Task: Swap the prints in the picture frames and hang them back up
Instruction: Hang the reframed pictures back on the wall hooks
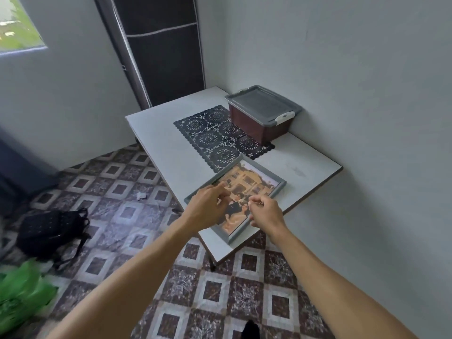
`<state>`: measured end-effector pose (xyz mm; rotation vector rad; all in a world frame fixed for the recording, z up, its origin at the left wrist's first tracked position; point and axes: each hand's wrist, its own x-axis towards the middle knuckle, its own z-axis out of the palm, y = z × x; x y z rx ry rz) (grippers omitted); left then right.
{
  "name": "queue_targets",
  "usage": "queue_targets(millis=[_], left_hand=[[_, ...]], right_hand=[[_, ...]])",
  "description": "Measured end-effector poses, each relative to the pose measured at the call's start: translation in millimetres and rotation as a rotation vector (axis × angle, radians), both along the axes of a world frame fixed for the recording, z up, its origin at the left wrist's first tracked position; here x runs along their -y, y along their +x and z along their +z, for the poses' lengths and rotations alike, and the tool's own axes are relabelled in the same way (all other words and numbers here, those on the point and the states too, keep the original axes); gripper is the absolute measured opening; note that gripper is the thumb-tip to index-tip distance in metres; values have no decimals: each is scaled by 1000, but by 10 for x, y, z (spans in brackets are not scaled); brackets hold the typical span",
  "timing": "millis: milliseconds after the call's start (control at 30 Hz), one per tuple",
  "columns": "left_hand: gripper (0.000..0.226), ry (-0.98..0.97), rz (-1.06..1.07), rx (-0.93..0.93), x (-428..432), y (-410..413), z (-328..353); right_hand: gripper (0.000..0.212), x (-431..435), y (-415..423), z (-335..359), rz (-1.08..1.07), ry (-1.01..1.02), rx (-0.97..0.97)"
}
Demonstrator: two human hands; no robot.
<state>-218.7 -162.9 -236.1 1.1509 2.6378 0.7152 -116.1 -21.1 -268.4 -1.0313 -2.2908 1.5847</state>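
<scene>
Grey picture frame [264, 169] with its print [249, 179] lies flat on the table [171, 143] directly beneath both hands; left hand [210, 204] loosely curled, forefinger on the print; right hand [265, 210] just beside, fingers curled, grip unclear.

Pale grey walls [354, 57] meet a patterned tile floor [220, 289]. A window [17, 23] shows at ten o'clock. A dark fabric wardrobe [163, 57] stands at twelve behind the white surface [159, 133].

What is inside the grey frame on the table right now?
A print of a yellowish building with figures fills the grey frame. The left hand and right hand hide part of it.
</scene>
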Motion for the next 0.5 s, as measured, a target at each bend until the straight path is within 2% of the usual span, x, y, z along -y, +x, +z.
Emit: queue_targets(millis=[100, 233, 367, 500], left_hand=[[25, -41, -17, 20, -129, -222, -136], [30, -103, -61, 57, -277, -464, -327], [28, -129, -26, 117, -379, -782, -545], [32, -206, 14, 117, -443, -1115, -738]], right_hand=[[9, -98, -246, -152, -65, -49, 42], [18, -208, -441, -302, -101, -20, 147], [18, -262, -551, -448, -138, 11, 254], [17, -233, -661, -588, -252, -46, 289]])
